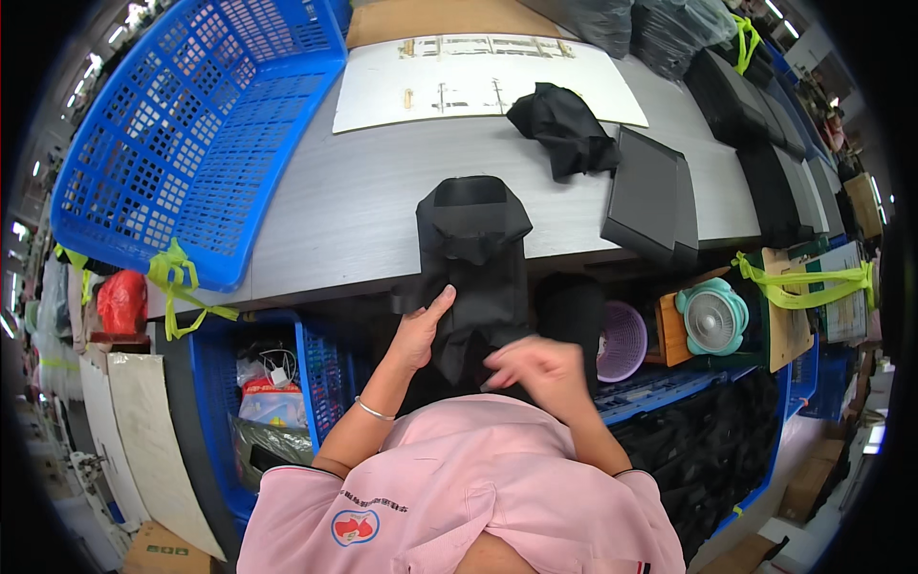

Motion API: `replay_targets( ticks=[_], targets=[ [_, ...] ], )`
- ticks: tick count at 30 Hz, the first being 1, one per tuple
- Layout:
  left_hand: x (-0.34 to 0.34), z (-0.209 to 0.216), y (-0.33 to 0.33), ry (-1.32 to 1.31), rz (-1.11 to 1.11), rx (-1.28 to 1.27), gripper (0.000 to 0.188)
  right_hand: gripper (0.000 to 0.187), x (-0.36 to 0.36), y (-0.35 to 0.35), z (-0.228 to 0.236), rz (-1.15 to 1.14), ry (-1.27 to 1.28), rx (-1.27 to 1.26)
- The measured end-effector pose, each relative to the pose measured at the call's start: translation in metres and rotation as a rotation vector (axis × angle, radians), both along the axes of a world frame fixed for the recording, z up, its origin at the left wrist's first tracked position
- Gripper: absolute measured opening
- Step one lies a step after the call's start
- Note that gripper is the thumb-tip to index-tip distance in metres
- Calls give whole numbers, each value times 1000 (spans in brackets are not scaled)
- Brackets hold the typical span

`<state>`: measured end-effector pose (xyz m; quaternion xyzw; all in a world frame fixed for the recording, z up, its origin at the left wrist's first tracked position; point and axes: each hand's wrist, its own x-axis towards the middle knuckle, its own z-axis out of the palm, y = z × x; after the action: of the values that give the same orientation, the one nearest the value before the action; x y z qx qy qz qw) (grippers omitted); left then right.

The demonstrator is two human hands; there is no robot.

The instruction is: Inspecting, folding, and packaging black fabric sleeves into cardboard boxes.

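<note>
Across the smooth grey counter [337,206] edge, at the person's twelve o'clock, lies a long black fabric pouch [490,297], probably light and limp, best held by its sides; the left hand [421,330] grips its nine-o'clock side; the blurred right hand's [545,368] hold is unclear.

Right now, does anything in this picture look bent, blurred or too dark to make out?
Head view: the flat white board bows along its near edge, corners go black; same view: the bare right hand is blurred, the bare left hand sharper; head view: the soft black fabric piece fades into shadow at its lower end.
</note>
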<state>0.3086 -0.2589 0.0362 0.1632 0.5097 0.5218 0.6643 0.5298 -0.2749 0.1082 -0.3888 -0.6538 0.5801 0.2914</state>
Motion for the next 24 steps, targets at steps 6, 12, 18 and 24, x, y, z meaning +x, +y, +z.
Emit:
replay_targets(
  ticks=[6, 12, 18, 24],
  targets=[
    [17, 4, -12, -135, -208, 94, 44, 26, 29, 37, -16, -389, 138, -210],
    [11, -27, -7, -393, -244, 168, 41, 24, 12, 34, -27, -271, 682, -610],
    [28, 12, -2, -170, -204, 113, 33, 15, 25, 49, -41, -496, 286, -404],
    [8, 9, 15, 91, -338, 166, 24, 69, 70, 43, 24, -345, -179, 462]
  ],
)
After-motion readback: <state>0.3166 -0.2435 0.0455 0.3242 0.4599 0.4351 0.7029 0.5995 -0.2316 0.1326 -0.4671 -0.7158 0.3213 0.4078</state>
